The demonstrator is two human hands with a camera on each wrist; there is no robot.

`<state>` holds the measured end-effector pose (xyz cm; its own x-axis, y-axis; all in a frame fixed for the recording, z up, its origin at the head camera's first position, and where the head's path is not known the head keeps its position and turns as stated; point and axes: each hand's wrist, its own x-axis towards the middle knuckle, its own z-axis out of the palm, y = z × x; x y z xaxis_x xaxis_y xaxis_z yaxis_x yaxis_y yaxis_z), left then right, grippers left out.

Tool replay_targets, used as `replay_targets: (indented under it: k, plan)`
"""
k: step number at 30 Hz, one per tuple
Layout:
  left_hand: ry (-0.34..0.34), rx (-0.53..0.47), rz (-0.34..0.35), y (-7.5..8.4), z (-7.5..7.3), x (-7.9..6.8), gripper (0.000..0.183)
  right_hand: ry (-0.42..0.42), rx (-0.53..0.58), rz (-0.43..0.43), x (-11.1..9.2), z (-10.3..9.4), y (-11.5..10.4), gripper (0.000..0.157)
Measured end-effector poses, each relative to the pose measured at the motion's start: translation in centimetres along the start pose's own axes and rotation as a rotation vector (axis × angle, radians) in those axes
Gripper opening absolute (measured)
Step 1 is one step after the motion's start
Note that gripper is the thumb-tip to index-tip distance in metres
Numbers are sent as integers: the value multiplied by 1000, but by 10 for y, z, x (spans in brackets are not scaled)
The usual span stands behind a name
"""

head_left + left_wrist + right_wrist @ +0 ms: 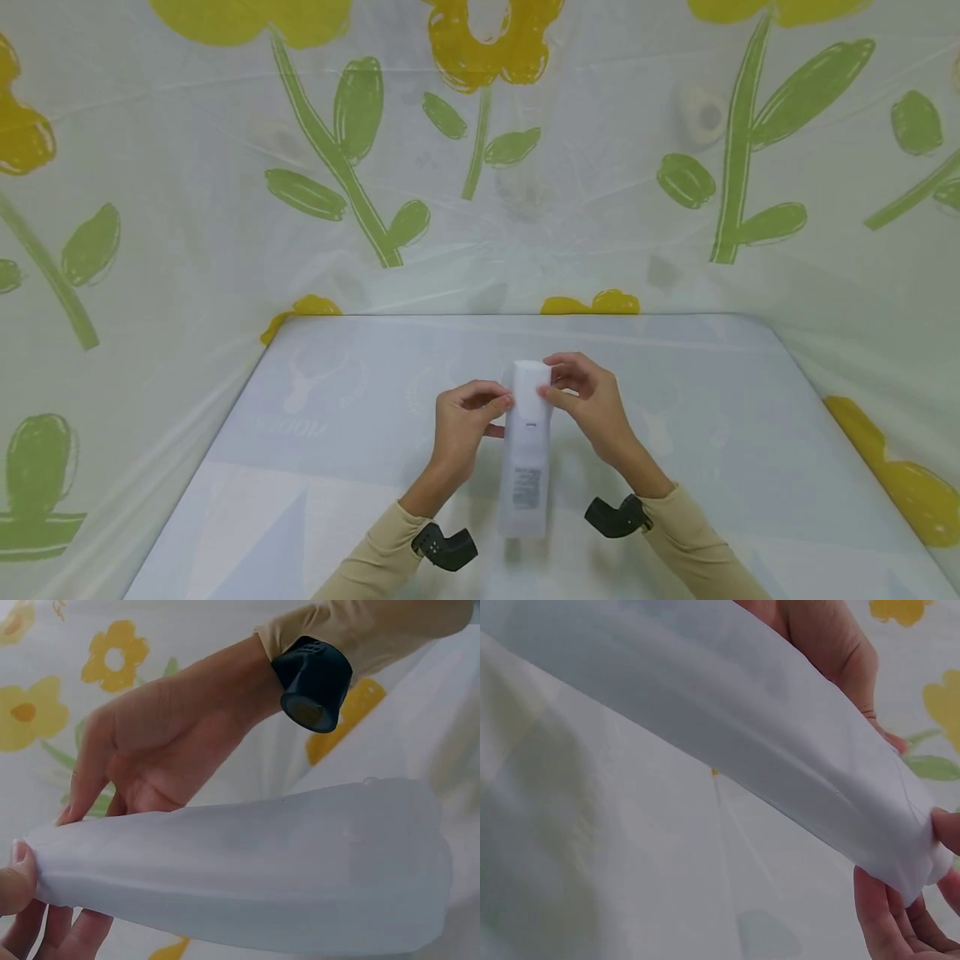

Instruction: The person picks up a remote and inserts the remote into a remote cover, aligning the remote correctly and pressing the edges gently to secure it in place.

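Note:
A long, narrow white plastic packet (528,446) hangs lengthwise in front of me, its upper end between my two hands. Grey printed lines (527,487) run across its lower half. My left hand (463,423) pinches the left edge near the top, thumb in front. Slightly higher, on the opposite edge, my right hand (597,407) holds the packet between thumb and fingers. From the left wrist, the packet (255,874) shows a plain side that widens away from the fingers. Soft creases gather at the held end of the packet (840,795) in the right wrist view.
Below the packet lies a pale tabletop (360,417) with faint printed shapes. A white curtain (600,192) with yellow flowers and green stems surrounds its back and sides. Each wrist carries a black camera, one on the left wrist (445,547) and one on the right wrist (617,517).

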<state>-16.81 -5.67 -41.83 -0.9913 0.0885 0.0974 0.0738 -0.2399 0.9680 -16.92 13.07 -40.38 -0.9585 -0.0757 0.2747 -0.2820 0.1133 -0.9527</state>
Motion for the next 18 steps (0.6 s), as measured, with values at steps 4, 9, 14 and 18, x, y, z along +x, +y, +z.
replay_targets:
  k: [4, 9, 14, 18]
  plan:
    - [12, 6, -14, 0, 1, -1, 9, 3, 1, 8, -2, 0, 2, 32]
    - [1, 39, -27, 1, 3, 3, 10, 72, 88, 80, -3, 3, 3, 33]
    - [-33, 73, -32, 2, 4, 4, 17, 159, 133, 95, -2, 4, 1, 33]
    - [-35, 74, -4, 2, 4, 3, 16, 162, 118, 83, 1, 5, -1, 31]
